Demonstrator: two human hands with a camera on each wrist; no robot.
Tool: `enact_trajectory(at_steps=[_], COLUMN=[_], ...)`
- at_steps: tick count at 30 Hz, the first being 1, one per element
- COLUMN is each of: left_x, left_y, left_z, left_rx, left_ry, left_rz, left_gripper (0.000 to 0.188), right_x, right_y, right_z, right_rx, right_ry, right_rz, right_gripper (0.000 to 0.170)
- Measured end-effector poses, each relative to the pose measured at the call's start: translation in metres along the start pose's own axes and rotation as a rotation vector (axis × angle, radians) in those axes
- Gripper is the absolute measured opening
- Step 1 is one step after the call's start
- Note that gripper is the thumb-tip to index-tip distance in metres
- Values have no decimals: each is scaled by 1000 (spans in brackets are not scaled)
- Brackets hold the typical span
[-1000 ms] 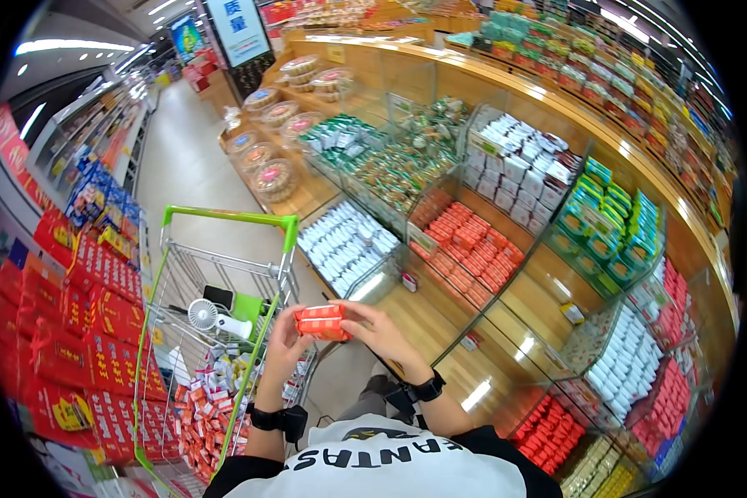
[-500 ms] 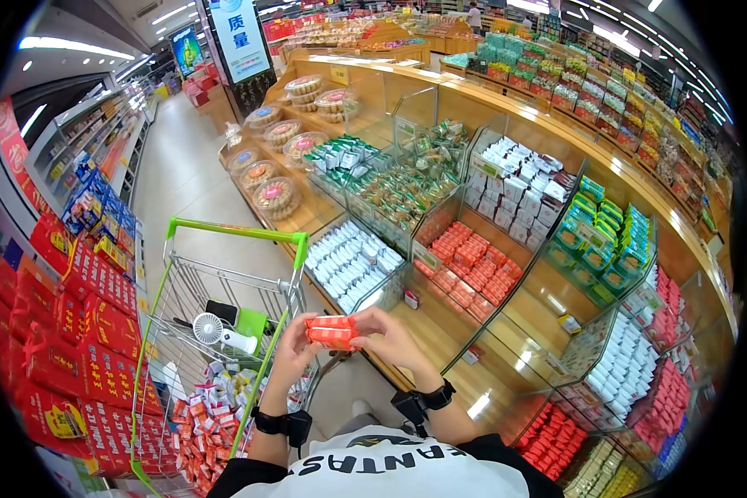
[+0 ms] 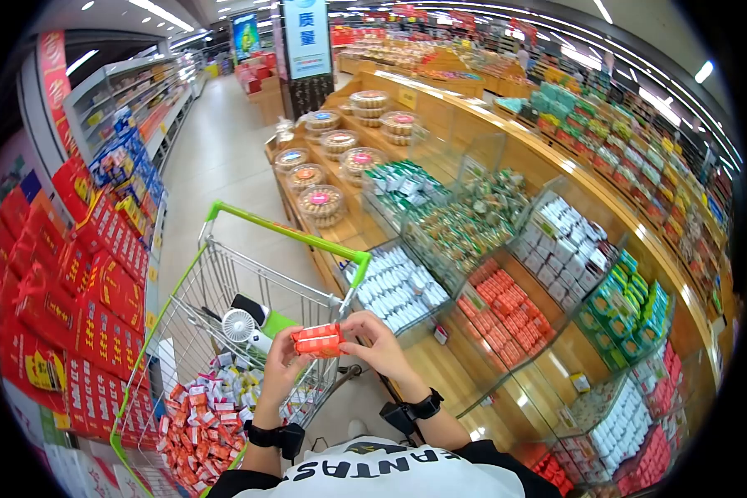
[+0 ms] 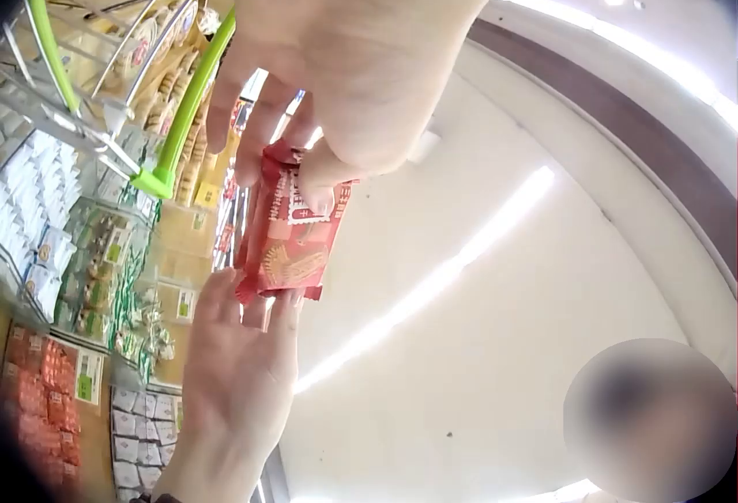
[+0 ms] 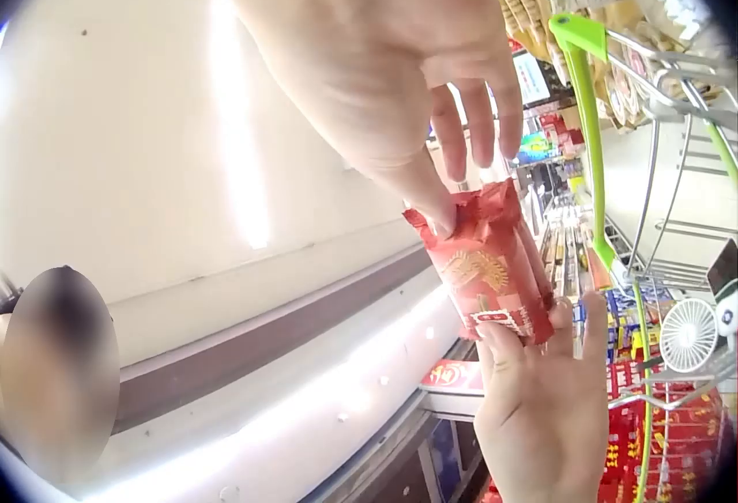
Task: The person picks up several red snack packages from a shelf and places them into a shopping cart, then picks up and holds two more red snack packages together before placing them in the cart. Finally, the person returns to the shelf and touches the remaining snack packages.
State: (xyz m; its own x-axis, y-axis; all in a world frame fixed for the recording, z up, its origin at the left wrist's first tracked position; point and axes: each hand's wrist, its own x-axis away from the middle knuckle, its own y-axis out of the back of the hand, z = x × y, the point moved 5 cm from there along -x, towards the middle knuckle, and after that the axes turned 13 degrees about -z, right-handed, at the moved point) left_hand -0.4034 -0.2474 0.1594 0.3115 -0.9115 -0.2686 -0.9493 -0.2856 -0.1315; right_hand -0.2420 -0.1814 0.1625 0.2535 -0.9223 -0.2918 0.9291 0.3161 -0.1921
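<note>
Both hands hold a small red snack packet in front of the chest, one at each end. In the left wrist view the packet's printed face shows pale stick-like biscuits, and its ends are crimped. My left hand grips one end, with its thumb lying on the printed face. The opposite end is pinched by my right hand, whose thumb presses near the crimped edge in the right wrist view. The wrapper looks closed.
A shopping cart with a green handle stands at front left, holding a white fan and many wrapped snacks. Clear-walled bins of packets line the right. Red gift boxes stack at the left, beside an aisle.
The head view has swung left, so the cart and bins sit further right in it. Both hands keep hold of the packet, which has tilted slightly.
</note>
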Motion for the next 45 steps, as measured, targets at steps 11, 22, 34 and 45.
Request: enact_trajectory(at_steps=[11,22,34,45], left_x=[18,106,182,209], left_y=[100,173,169,141], left_z=[-2,-42,-63,-55], left_rx=[-45,-167,-211,-255], left_ry=[-38,-107,-90,3], left_rz=[-244,-622,-1001,-1240], left_gripper=[45,48,49,45], right_x=[-22,11,53,69], right_y=[-98,-216,-272,-282], right_z=[-35,-49,-58,-68], right_rx=[-7,-203,-269,-140], right_ry=[-176,-283,-293,-443], right_rz=[335,735,1085,1321], right_gripper=[26,19,18,13])
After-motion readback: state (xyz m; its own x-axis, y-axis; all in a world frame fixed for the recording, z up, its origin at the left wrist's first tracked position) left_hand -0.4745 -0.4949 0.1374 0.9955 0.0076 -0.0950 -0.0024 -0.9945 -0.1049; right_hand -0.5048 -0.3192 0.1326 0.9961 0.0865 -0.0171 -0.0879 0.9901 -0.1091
